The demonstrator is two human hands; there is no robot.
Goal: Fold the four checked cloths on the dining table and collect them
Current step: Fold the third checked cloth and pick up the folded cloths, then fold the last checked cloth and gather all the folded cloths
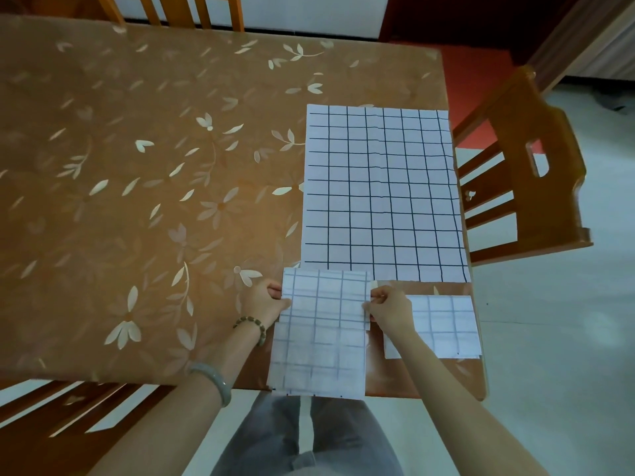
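Writing appears nowhere. Left hand (266, 300) and right hand (390, 309) pinch opposite side edges of a half-folded cloth (319, 333) overhanging the desk's (137, 166) near edge. A folded cloth (443, 326) lies right; a flat cloth (381, 194) lies beyond, reaching the right edge. Desk's left half is bare.

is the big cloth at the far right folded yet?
No. The large checked cloth lies spread flat and unfolded on the table, while both hands work on another cloth nearer the person.

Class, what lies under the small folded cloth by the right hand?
Under the small folded cloth only the brown tablecloth shows; the right hand covers its left edge.
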